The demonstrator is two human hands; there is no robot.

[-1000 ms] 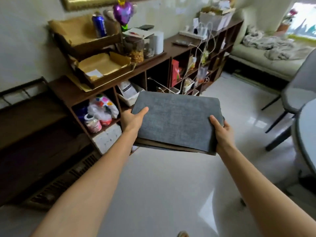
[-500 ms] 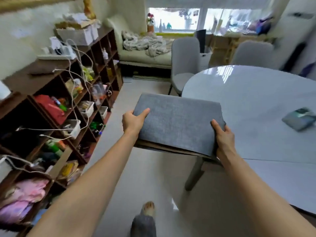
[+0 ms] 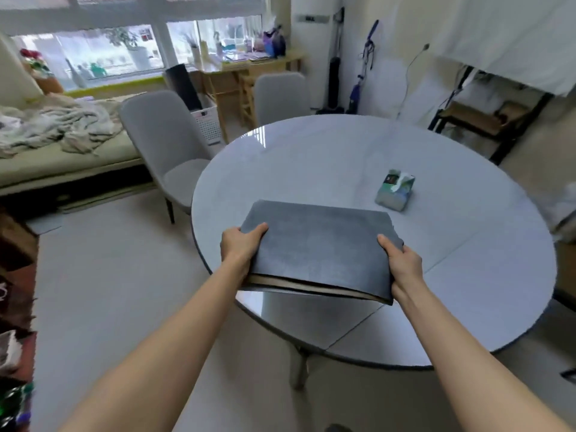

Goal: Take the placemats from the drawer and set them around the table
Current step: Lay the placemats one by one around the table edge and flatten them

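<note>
A stack of grey fabric placemats [image 3: 318, 247] with tan undersides hangs level above the near left edge of the round grey table [image 3: 327, 157]. My left hand [image 3: 240, 244] grips the stack's left edge, thumb on top. My right hand [image 3: 402, 263] grips its right edge, thumb on top, the other fingers hidden underneath. The stack's near edge sags a little between my hands.
A tissue pack [image 3: 395, 194] lies on the table right of centre. Two grey chairs [image 3: 165, 145] [image 3: 282, 95] stand at the table's far left side. A sofa with blankets [image 3: 62, 135] runs along the left, shelving at the far left edge.
I have turned right from the shelving to face the table. The stack, still held by both hands, now hangs over the table's edge instead of over the floor.
</note>
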